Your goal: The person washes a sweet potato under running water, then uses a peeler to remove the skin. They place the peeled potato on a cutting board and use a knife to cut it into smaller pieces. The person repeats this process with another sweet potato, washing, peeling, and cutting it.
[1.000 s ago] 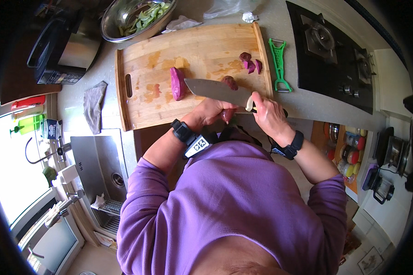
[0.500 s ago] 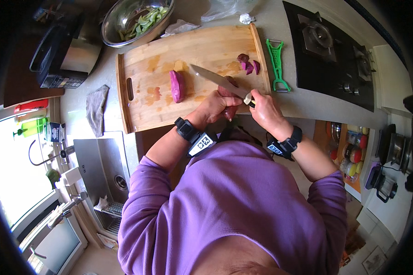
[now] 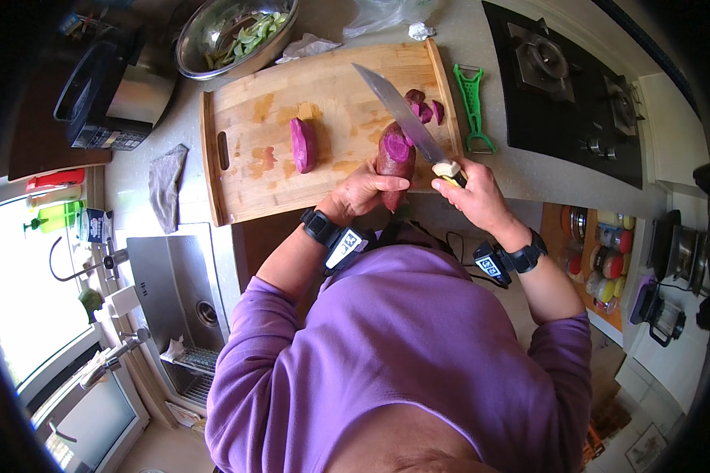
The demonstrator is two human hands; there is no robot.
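Note:
My left hand [image 3: 361,189] is closed around an unpeeled purple sweet potato [image 3: 396,167] over the near edge of the wooden cutting board [image 3: 276,199]. The far end of the sweet potato shows a bright purple cut face. My right hand [image 3: 476,195] grips the handle of a kitchen knife [image 3: 401,112]. Its wide blade slants up to the left, just right of the cut face and above the board. Several small purple offcuts [image 3: 423,111] lie at the board's right side. A peeled purple sweet potato [image 3: 301,147] rests left of the middle.
A green peeler [image 3: 472,106] lies between the board and the black gas stove [image 3: 560,87]. Behind the board stands a metal bowl [image 3: 191,49] of green slices. To the left are a grey cloth [image 3: 165,185], a black appliance [image 3: 106,94] and the sink [image 3: 162,260].
The knife has come off the sweet potato and moved up and right, its blade now steeper. The sweet potato has turned more upright in my left hand, baring its cut face.

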